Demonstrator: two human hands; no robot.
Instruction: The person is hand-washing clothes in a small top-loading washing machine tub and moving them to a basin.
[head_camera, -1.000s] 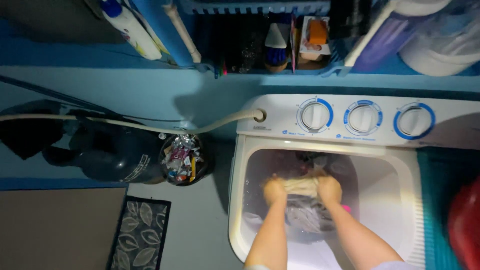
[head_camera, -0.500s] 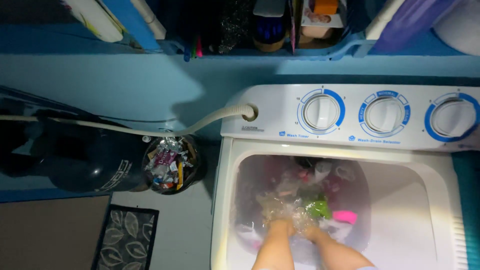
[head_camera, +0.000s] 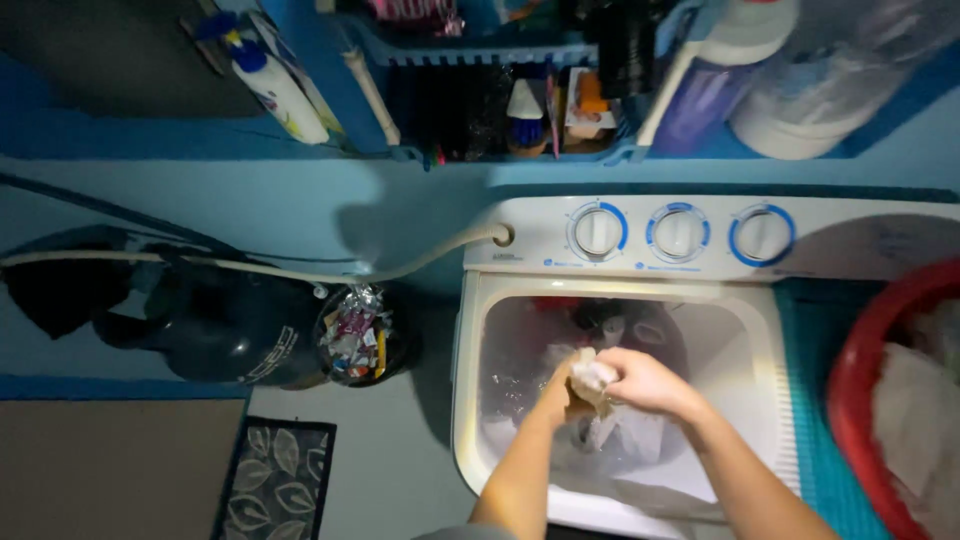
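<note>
Both my hands are over the open tub of a white washing machine. My left hand and my right hand meet above the water, each closed on a wet pale cloth that is bunched between them and hangs down into the tub. More laundry, dark and light pieces, lies soaking in the tub behind my hands. Three round dials with blue rings sit on the machine's back panel.
A red basin with pale laundry stands at the right. A beige hose runs to the machine from the left. A dark gas cylinder, a small bin of wrappers, a leaf-patterned mat and a blue shelf of bottles surround it.
My hands were deep in the tub half a second ago; they have risen and now hold the bunched cloth above the water. The view has swung right, showing the red basin.
</note>
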